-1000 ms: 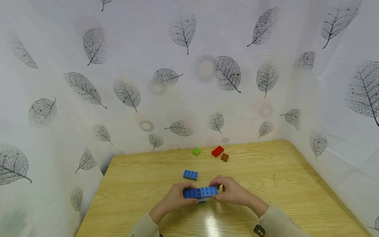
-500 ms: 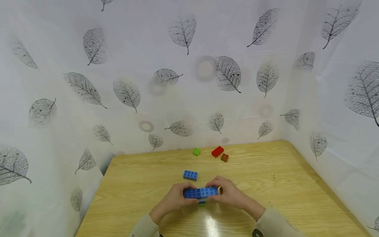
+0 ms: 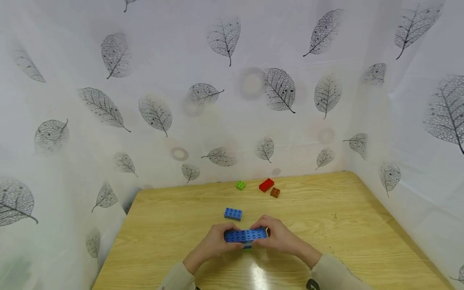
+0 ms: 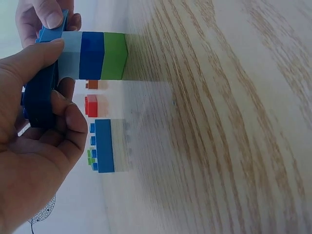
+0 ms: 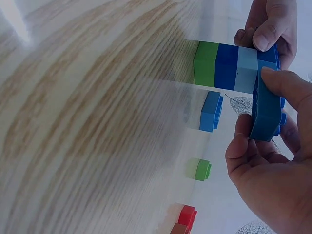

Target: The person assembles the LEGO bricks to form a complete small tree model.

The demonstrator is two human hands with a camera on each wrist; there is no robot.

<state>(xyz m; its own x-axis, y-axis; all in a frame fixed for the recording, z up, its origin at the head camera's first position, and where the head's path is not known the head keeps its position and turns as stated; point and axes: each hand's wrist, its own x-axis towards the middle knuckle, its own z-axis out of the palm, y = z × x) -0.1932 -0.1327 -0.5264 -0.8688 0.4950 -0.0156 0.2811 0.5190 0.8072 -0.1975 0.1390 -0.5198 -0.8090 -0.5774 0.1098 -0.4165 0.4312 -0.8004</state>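
Observation:
Both hands hold a small brick stack (image 3: 245,235) just above the wooden table (image 3: 344,225). Its top layer is a dark blue long brick (image 4: 41,97) and a lighter blue long brick (image 5: 267,107), set end to end. Under their joint sits a column (image 4: 92,54) of light blue, dark blue and green bricks (image 5: 224,66). My left hand (image 3: 224,238) grips the dark blue end, with its thumb (image 4: 29,63) on the side. My right hand (image 3: 267,235) grips the lighter blue end between thumb and fingers (image 5: 243,141).
A loose blue brick (image 3: 233,214) lies just beyond the hands. Farther back are a small green brick (image 3: 241,185), a red brick (image 3: 266,185) and a brown brick (image 3: 275,192). White leaf-print curtains (image 3: 232,100) close in the table at the back and both sides.
My right hand and forearm have drawn slightly left, closer round the lighter blue end. The stack and my left hand have barely moved.

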